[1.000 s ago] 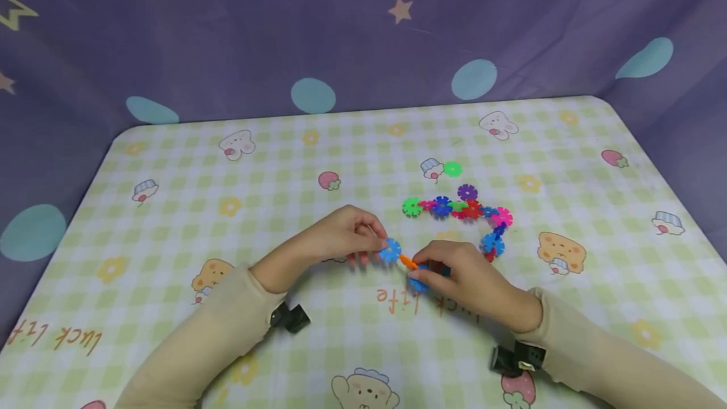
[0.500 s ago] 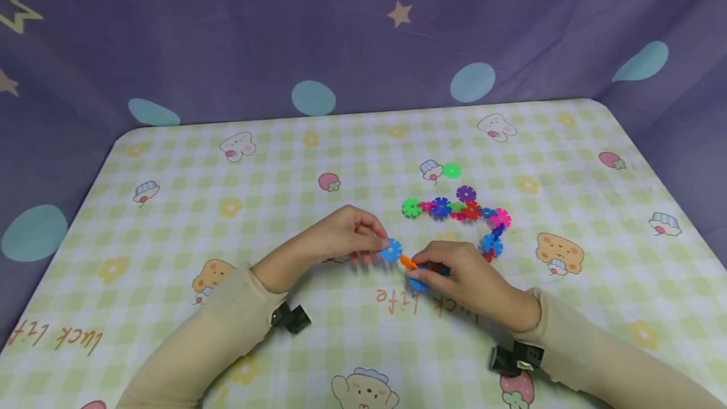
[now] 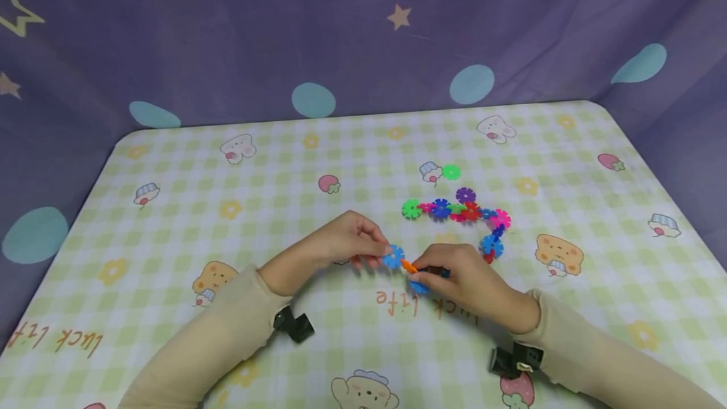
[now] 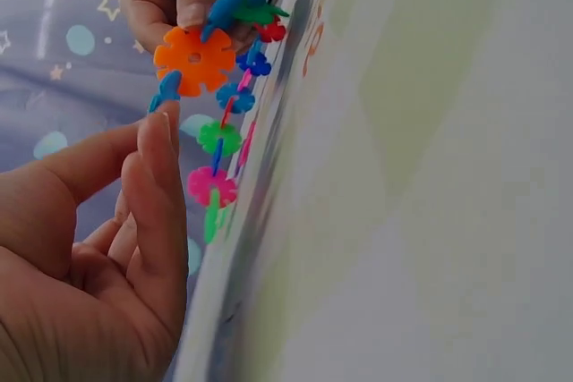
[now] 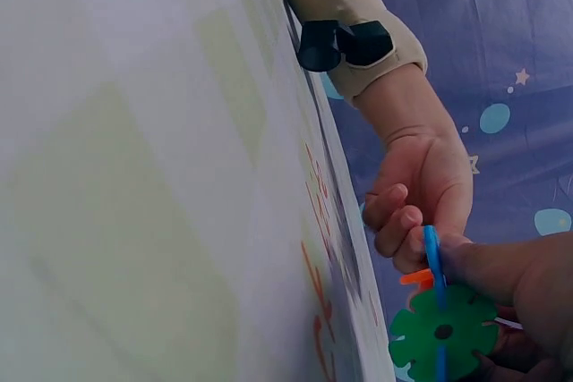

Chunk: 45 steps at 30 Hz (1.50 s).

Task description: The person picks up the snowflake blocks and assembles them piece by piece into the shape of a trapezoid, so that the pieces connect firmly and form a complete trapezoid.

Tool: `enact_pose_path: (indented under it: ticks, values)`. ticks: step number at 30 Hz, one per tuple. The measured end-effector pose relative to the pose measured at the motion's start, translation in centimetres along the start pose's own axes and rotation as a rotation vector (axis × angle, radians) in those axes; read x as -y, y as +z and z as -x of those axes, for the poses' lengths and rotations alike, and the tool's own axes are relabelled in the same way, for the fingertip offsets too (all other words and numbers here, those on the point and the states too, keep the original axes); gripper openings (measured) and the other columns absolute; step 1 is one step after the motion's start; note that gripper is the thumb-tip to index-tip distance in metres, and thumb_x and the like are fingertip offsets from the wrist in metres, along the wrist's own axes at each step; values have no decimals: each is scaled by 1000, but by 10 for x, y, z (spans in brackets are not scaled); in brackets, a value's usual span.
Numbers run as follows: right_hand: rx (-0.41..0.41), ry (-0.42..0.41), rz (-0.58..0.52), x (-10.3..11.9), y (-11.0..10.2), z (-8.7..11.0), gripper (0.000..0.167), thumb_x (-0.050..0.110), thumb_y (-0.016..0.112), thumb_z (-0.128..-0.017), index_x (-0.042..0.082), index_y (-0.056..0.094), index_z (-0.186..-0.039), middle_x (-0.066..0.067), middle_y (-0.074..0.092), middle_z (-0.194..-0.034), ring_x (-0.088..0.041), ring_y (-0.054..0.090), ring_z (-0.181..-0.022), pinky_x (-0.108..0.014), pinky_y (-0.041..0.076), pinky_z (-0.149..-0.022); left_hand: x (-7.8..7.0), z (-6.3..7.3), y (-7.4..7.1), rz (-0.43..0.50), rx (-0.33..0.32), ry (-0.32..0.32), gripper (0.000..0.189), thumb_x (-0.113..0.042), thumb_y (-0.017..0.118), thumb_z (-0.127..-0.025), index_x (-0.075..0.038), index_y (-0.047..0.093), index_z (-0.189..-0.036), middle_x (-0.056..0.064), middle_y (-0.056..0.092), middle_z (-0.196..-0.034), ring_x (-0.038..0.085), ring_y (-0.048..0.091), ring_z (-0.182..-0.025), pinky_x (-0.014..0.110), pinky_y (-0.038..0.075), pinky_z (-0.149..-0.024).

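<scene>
My left hand [image 3: 354,240] pinches a light-blue snowflake disc [image 3: 393,257] between thumb and fingertips. Its notched rim meets an orange snowflake disc [image 3: 408,266], which stands edge-on to the head camera and face-on in the left wrist view. My right hand [image 3: 462,275] grips a short joined piece by its other end: the orange disc, a blue disc [image 3: 419,286] and a green disc [image 5: 443,333] that shows face-on in the right wrist view. The right fingers hide part of this piece. Both hands are raised above the table, close together.
Behind the right hand, a chain of joined snowflake discs [image 3: 440,208] in several colours lies on the checked tablecloth [image 3: 284,207], bending toward that hand. A loose light-green disc [image 3: 451,172] lies farther back. A purple curtain [image 3: 363,36] hangs beyond the table.
My left hand has moved the light-blue disc slightly down and right, up to the orange disc, closing the small gap between them. The right hand has hardly moved.
</scene>
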State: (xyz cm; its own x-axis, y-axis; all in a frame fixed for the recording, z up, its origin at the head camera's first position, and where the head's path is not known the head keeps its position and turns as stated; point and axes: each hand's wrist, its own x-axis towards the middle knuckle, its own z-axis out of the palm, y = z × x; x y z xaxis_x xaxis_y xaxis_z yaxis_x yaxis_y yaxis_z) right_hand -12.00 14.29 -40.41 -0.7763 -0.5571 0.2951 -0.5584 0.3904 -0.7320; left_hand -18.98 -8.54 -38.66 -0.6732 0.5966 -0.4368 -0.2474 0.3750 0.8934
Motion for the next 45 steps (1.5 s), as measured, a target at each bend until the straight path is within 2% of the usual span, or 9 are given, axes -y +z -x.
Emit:
enact_pose_path:
  ticks: [4, 9, 17, 22, 27, 38, 45]
  values:
    - [0, 1, -7, 0, 0, 1, 5, 15, 71, -84, 14, 74, -89, 10, 68, -82, 0, 58, -69, -20, 47, -58, 5, -4, 1, 70, -6, -38, 12, -9, 69, -85, 2, 70, -87, 0, 65, -59, 7, 61, -53, 20, 45, -44]
    - [-15, -11, -32, 0, 0, 0, 6, 13, 71, -84, 13, 74, -89, 9, 69, -82, -2, 59, -70, -20, 48, -59, 11, -9, 2, 164, -4, -48, 15, -5, 69, -84, 8, 70, -92, 0, 66, -60, 7, 61, -53, 20, 46, -44]
    - [-116, -57, -93, -3, 1, 0, 7, 5, 74, -79, 5, 76, -86, 1, 71, -82, -9, 64, -74, -18, 50, -63, 13, -10, 3, 252, -22, -43, 19, 0, 66, -84, 14, 66, -98, 2, 66, -62, 9, 63, -53, 22, 52, -51]
    - [-122, -9, -107, -3, 0, 0, 7, 7, 73, -80, 7, 76, -87, 2, 71, -82, -8, 64, -74, -20, 51, -62, 13, -10, 5, 297, -34, -35, 21, 3, 65, -84, 15, 64, -100, 2, 67, -63, 9, 63, -54, 23, 53, -53]
    - [-88, 46, -78, -5, 0, -1, 8, 15, 72, -83, 12, 74, -90, 8, 69, -83, -4, 60, -70, -21, 49, -60, 14, -10, 5, 309, -45, -14, 17, 2, 65, -84, 13, 65, -97, 2, 67, -63, 9, 63, -54, 23, 53, -52]
    - [-101, -9, -144, -6, 1, -2, 7, 8, 74, -79, 8, 75, -86, 2, 71, -81, -8, 63, -71, -21, 50, -59, 15, -8, 6, 242, -50, 7, 17, 0, 66, -83, 14, 66, -92, 2, 66, -63, 10, 63, -54, 24, 54, -54]
    - [-88, -58, -156, -7, 1, -2, 6, 4, 75, -78, 6, 76, -83, 0, 71, -79, -9, 63, -71, -20, 49, -58, 15, -9, 7, 216, -29, 4, 18, 2, 65, -83, 17, 65, -95, 1, 67, -62, 11, 64, -54, 25, 54, -54]
